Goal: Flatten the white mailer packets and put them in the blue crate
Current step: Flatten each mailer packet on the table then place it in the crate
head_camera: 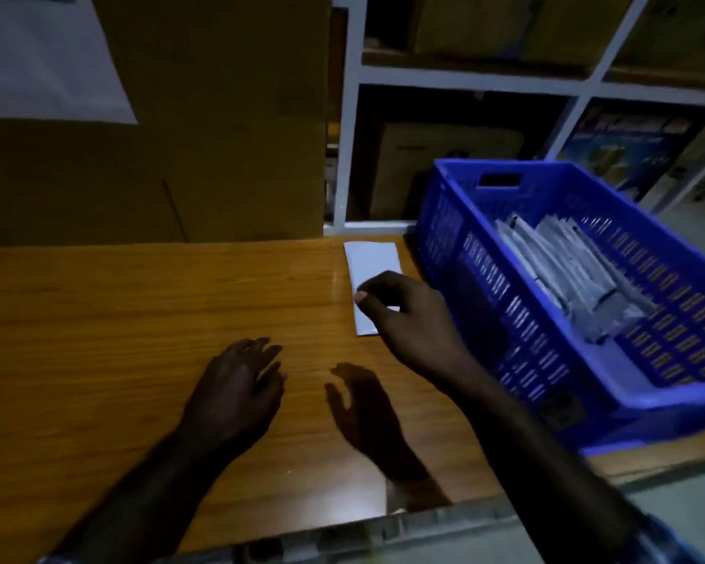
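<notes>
1. Dim storeroom light falls on a wooden table [119,303] that fills the middle of the frame, with a big cardboard box [200,136] standing at its back in the upper left and white shelving [465,77] across the upper right.
2. At the right edge of the table sits the blue crate [485,315], set within arm's reach, likely so each finished packet travels only a short way; grey-white packets [566,278] already lie stacked inside it.
3. Low and centre, the left hand [237,384] rests flat on the wood, fingers straight and spread, holding nothing, probably as a brace.
4. Just left of the crate lies one white mailer packet [373,262], looking flat. The right hand [403,315] hovers over its near end, fingers curled loosely; whether they pinch it I cannot tell.
</notes>
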`<state>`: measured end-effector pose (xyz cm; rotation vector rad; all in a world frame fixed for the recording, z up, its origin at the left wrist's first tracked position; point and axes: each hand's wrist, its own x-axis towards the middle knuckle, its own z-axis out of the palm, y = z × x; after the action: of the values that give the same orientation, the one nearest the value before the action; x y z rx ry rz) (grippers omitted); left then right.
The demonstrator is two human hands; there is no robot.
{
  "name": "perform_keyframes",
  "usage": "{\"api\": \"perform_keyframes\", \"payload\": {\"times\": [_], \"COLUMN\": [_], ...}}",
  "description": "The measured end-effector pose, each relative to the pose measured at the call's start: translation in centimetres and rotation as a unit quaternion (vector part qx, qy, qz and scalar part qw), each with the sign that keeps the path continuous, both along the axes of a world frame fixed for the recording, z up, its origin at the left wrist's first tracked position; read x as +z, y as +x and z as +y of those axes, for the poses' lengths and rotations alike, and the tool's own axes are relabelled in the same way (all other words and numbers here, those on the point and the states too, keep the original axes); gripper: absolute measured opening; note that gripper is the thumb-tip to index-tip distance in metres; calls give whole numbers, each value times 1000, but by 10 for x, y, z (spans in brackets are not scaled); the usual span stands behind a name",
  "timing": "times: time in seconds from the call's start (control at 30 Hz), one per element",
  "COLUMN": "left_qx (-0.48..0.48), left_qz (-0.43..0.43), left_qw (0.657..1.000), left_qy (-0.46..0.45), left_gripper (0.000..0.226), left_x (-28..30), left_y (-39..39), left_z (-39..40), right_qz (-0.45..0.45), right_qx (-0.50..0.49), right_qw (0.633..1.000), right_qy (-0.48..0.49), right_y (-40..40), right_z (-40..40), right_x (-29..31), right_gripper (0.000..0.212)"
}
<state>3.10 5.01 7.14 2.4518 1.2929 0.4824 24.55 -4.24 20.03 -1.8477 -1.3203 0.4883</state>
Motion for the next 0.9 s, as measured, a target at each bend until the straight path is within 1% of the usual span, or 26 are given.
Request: {"api": "perform_keyframes", "payload": {"times": [0.07, 0.1, 0.13, 0.2, 0.37, 0.47, 0.6, 0.73, 0.8, 0.9], "left_qx": [-13, -15, -11, -11, 1, 1, 1, 4, 9, 11], "left_qz": [102, 127, 130, 117, 96, 111, 128, 140, 138, 138], "left_qw": [995, 992, 991, 993, 995, 994, 992, 990, 990, 990], "left_qy": [-5, -17, -19, -6, 9, 13, 0, -19, -21, -18], "left_gripper": [66, 75, 80, 84, 80, 78, 77, 78, 77, 75], "left_x": [-27, -37, -45, -56, -62, -63, -62, -62, -63, -61], "left_y": [-20, -26, -31, -35, -33, -34, -34, -34, -33, -33], "left_z": [7, 9, 11, 14, 17, 17, 16, 19, 19, 20], "right_qz": [13, 16, 19, 19, -20, -62, -139, -212, -204, -207], "right_qx": [-19, -28, -34, -43, -74, -111, -144, -140, -146, -171], "right_qw": [999, 999, 998, 996, 991, 987, 970, 950, 947, 948], "right_qy": [-28, -43, -54, -70, -106, -103, -139, -182, -201, -172], "right_y": [-16, -21, -26, -35, -37, -17, 20, 48, 53, 51], "right_z": [6, 8, 9, 10, 22, 45, 88, 121, 125, 122], "right_x": [-23, -35, -46, -62, -83, -88, -100, -136, -155, -174], "right_gripper": [18, 18, 18, 17, 23, 32, 45, 58, 61, 56]}}
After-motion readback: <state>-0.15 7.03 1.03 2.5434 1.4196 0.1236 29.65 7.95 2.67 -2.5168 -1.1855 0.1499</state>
